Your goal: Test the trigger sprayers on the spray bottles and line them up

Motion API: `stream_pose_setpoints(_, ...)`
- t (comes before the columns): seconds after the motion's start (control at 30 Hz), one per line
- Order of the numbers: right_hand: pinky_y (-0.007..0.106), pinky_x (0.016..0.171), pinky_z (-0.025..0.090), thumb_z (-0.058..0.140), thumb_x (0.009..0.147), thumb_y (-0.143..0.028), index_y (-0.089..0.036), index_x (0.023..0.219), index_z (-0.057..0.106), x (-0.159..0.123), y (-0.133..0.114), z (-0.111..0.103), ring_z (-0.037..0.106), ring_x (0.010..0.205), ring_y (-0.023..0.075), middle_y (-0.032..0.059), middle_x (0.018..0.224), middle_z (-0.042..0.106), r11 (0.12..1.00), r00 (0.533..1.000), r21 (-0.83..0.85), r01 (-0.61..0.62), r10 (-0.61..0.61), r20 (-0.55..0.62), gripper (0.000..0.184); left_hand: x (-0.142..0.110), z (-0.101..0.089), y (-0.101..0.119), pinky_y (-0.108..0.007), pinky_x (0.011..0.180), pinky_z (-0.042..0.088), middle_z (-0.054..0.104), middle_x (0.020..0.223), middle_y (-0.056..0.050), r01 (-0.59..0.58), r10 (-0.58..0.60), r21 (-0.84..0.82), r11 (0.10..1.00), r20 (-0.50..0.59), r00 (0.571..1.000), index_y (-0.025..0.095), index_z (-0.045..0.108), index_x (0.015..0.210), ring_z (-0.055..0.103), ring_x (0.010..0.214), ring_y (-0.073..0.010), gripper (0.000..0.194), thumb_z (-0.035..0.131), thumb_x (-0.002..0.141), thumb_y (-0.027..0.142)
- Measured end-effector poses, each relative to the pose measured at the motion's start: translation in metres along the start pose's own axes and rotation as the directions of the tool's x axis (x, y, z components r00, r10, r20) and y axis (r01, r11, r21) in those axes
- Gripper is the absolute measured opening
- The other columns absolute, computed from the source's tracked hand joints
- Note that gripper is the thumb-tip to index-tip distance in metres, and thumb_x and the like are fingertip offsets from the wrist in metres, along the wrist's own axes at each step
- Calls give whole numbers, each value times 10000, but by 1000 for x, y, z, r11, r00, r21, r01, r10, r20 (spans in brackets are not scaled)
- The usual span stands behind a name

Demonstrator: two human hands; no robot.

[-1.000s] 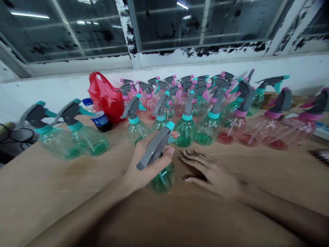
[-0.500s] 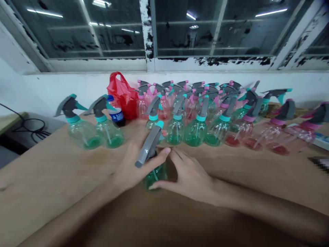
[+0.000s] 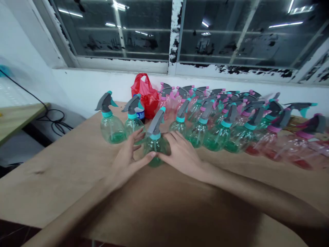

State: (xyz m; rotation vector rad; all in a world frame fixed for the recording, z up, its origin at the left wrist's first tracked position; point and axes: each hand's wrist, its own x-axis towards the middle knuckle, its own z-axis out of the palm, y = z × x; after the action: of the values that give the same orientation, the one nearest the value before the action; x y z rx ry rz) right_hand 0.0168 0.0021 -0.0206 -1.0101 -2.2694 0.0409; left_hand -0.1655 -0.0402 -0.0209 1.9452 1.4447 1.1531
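A green spray bottle with a grey trigger and teal collar stands upright on the wooden table. My left hand cups its left side, fingers curled round the body. My right hand presses against its right side, thumb meeting the left thumb at the bottle's front. Both hands hold this one bottle.
Two more green spray bottles stand at the left. Several green and pink spray bottles crowd the back right. A red plastic bag and a blue-capped bottle sit by the white wall. Black cables lie at the left.
The bottle has moved away from me toward the row and now stands on the table. My left hand slid from the trigger head down to the body. My right hand closed in on it.
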Motion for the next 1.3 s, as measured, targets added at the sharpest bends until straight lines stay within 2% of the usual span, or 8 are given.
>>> stream_pose_setpoints(0.23, 448, 781, 481, 508, 800, -554, -146, 1149, 520, 26, 10, 14, 539, 1033, 308, 139, 1103, 578, 989, 996, -123, -84, 81, -23, 537, -28, -6, -30, -480, 978, 426, 456, 1311, -121, 70, -70, 4, 998, -19, 997, 264, 218, 1355, 414, 1251, -293, 664, 591, 813, 361)
stream_pose_setpoints(0.43, 453, 726, 495, 518, 794, -558, -128, 1185, 513, 36, 15, 19, 569, 999, 333, 154, 1119, 585, 975, 990, -170, -141, 137, -35, 582, -36, -12, -25, -490, 963, 440, 420, 1342, -82, 166, -164, -7, 986, 96, 982, 331, 233, 1334, 432, 1221, -329, 581, 537, 842, 389)
stream_pose_setpoints(0.67, 435, 645, 494, 481, 821, -548, -106, 1176, 513, 46, 16, 23, 625, 842, 315, 172, 1074, 602, 954, 984, -240, -179, 179, -22, 567, -26, -2, -32, -491, 951, 448, 515, 1270, -82, 64, -66, 45, 997, 54, 996, 310, 318, 1295, 489, 1182, -295, 538, 563, 823, 391)
stream_pose_setpoints(0.83, 418, 619, 498, 485, 844, -487, -68, 1249, 456, 48, 13, 27, 636, 810, 318, 205, 1147, 573, 943, 983, -289, -166, 181, 25, 584, -21, 4, -26, -475, 934, 463, 507, 1284, -103, 63, -68, 50, 997, 113, 991, 280, 353, 1270, 483, 1191, -283, 483, 545, 839, 387)
stream_pose_setpoints(0.97, 431, 648, 513, 517, 833, -440, -80, 1349, 360, 31, 16, 18, 631, 857, 306, 212, 1282, 496, 965, 992, -234, -120, 128, 18, 649, -13, 8, -18, -446, 940, 458, 524, 1253, -97, 85, -86, 16, 996, 131, 988, 267, 379, 1256, 486, 1180, -259, 468, 546, 839, 399)
stream_pose_setpoints(1.1, 363, 654, 512, 470, 878, -349, -179, 1273, 474, 7, 33, -2, 643, 736, 198, 117, 1233, 560, 983, 997, -173, -68, 59, -57, 430, -1, 16, -19, -442, 908, 471, 547, 1204, -94, 94, -92, -6, 996, 130, 987, 246, 398, 1234, 531, 1114, -252, 468, 559, 825, 409)
stream_pose_setpoints(1.2, 318, 647, 486, 460, 892, -325, -209, 1093, 592, -1, 48, -16, 629, 676, 163, 58, 1078, 635, 980, 981, -157, -118, 91, -170, 267, 7, 21, -18, -422, 853, 496, 564, 1163, -92, 89, -84, -30, 996, 143, 986, 241, 413, 1210, 556, 1067, -248, 440, 560, 826, 395)
stream_pose_setpoints(1.3, 332, 636, 468, 488, 870, -387, -184, 1040, 588, 2, 60, -23, 623, 663, 182, 73, 1019, 643, 962, 947, -156, -226, 180, -266, 283, 11, 25, -13, -396, 797, 514, 583, 1123, -88, 83, -73, -58, 995, 163, 984, 236, 420, 1196, 587, 1000, -236, 415, 560, 829, 371)
